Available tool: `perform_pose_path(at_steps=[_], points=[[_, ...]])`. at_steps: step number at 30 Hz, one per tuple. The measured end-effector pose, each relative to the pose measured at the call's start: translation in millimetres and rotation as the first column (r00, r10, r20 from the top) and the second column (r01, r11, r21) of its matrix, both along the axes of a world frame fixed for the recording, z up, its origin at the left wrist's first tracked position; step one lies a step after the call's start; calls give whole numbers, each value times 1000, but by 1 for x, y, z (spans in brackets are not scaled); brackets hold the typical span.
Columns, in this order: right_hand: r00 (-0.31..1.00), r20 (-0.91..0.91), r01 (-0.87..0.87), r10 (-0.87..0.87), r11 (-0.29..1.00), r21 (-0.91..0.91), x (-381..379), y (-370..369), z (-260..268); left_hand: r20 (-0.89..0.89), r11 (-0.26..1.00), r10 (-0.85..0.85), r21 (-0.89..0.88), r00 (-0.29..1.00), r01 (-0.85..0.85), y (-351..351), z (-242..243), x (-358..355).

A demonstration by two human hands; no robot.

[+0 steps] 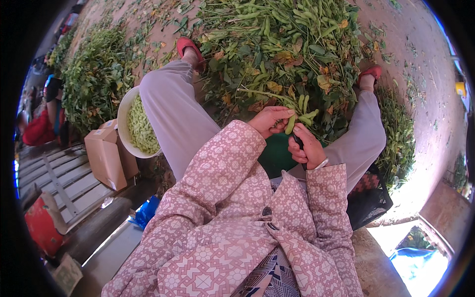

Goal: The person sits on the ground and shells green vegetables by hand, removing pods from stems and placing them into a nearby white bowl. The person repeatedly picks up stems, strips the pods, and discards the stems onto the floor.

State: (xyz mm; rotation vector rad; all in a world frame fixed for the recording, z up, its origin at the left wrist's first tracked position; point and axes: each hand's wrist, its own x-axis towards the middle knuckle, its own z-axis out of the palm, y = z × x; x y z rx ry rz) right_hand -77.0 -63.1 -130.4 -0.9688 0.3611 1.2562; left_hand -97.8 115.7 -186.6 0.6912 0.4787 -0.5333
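Between my knees, my left hand is closed on a green soybean stem with pods on it. Close beside it, my right hand grips a black-handled tool; its working end is hidden by my fingers and the pods. One plump pod hangs between the two hands. Below them, partly covered by my hands and sleeves, is a dark green container. A heap of soybean plants with pods and yellowed leaves lies in front of me, between my feet.
Left of my leg stands a white bucket of light green pods or beans, touching a cardboard box. Another plant heap lies at upper left, near a person in red. A black mesh bag is by my right thigh.
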Motion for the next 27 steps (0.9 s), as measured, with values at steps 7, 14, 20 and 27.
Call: perform_pose_path(at_steps=[7, 14, 20, 27], points=[[993, 112, -23, 33, 995, -95, -5, 0, -1, 43, 996, -92, -9, 995, 92, 0, 1, -1], [998, 43, 38, -37, 999, -19, -1, -8, -7, 85, 987, -129, 103, 988, 120, 2, 15, 1], [936, 350, 84, -31, 987, -136, -3, -2, -6, 81, 996, -25, 86, 996, 18, -5, 8, 0], [299, 920, 226, 254, 918, -327, -17, 17, -15, 10, 998, 1, 71, 1000, -1, -8, 4, -1]])
